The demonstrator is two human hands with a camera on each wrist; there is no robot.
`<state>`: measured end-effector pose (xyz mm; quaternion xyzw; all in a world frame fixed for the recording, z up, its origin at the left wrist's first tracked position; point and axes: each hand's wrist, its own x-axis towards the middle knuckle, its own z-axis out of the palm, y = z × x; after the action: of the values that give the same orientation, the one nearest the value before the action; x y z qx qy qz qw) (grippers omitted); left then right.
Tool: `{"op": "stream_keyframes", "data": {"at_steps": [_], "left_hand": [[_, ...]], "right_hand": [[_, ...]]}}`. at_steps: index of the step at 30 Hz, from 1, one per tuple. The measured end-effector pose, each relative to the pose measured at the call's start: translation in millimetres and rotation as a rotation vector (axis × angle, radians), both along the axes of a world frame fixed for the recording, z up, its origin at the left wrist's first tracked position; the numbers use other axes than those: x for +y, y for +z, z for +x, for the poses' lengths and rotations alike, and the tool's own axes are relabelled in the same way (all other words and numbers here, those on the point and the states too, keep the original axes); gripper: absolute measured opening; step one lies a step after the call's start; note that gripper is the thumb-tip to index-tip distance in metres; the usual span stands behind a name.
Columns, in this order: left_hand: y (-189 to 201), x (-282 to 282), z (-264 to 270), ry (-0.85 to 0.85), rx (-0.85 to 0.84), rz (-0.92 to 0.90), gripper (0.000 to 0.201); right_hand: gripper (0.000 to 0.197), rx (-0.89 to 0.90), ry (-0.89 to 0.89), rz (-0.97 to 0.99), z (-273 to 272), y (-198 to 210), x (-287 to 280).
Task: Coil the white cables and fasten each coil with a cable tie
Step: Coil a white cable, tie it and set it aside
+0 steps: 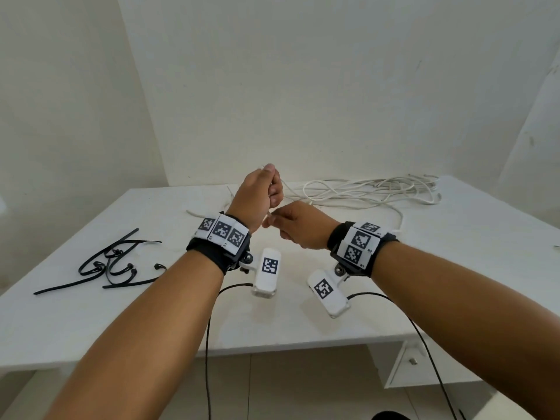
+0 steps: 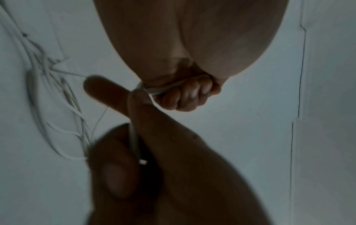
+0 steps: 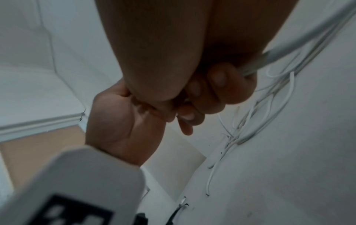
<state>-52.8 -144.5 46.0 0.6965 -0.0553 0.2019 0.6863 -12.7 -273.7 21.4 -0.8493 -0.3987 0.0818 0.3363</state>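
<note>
Head view, from the left: black cable ties [image 1: 106, 262] lie loose on the white table [image 1: 454, 268]; next, the left hand [image 1: 257, 192] is raised above the table, fingers curled round a white cable [image 2: 134, 140]; just beside it the right hand [image 1: 300, 225] pinches the same cable; far right, tangled white cables [image 1: 372, 189] rest at the table's back

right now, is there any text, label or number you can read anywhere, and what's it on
No words or brand names can be read.
Tiny characters beside the black-and-white square markers on the right wristband: too small to read.
Same on the left wristband: too small to read.
White wrist camera housings: a coded marker pattern only, no text.
White cables, black cable ties, white table: no print visible.
</note>
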Motion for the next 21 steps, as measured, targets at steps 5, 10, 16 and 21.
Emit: {"op": "stream_keyframes", "data": {"at_steps": [5, 10, 16, 21], "left_hand": [[-12, 5, 4, 0.069, 0.077, 0.281, 0.035], [-12, 4, 6, 0.036, 0.188, 0.448, 0.038], [-14, -3, 1, 0.026, 0.221, 0.73, 0.045], [-16, -9, -6, -0.149, 0.262, 0.492, 0.032]], "right_hand": [[0.034, -0.265, 0.012, -0.174, 2, 0, -8], [0.019, -0.349, 0.052, -0.201, -3, 16, -22], [0.012, -0.39, 0.083, -0.132, 2, 38, -39], [0.012, -0.343, 0.085, -0.022, 8, 47, -45]]}}
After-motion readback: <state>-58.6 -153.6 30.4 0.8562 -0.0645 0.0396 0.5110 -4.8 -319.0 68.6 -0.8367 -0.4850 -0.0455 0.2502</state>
